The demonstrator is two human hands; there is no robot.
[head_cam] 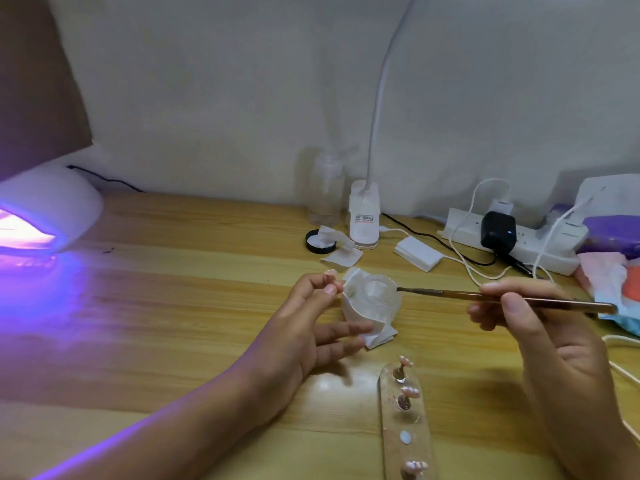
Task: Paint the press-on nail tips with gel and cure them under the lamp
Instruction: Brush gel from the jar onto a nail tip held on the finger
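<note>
a: where are the hands?
b: left hand is just beside the small glass cup; thumb and forefinger pinch what looks like a pink nail tip; the other fingers lie straight against the tissue wrapped round the cup.
a: and the right?
b: right hand has its fingers curled round a thin brush; the bristle end touches the cup's rim.
a: the rest?
b: three more tips stand on pegs in a clear strip near the front of the wooden table; the curing lamp glows purple at far left.
</note>
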